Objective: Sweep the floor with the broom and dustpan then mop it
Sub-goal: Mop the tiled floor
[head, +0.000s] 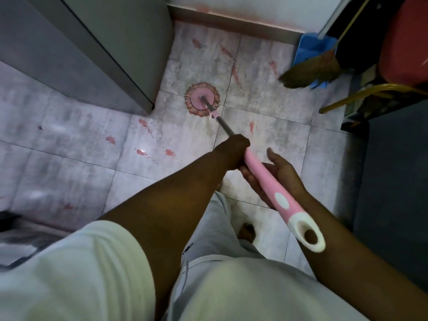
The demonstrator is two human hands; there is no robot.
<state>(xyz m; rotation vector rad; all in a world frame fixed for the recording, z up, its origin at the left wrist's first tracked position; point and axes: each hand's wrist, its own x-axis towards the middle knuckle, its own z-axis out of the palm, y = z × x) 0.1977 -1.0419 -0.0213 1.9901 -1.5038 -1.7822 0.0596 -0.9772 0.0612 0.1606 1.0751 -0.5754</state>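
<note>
Mopping | left fingers (238, 144) clench mop (259, 175); right fingers (249, 176) loosely cradle it | pink-stained tiled floor (76, 140)

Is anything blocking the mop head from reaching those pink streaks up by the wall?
Nothing visible does. Bare tile runs from the mop head to the pink streaks. The broom and blue dustpan lie off to the right, the grey cabinet to the left.
</note>
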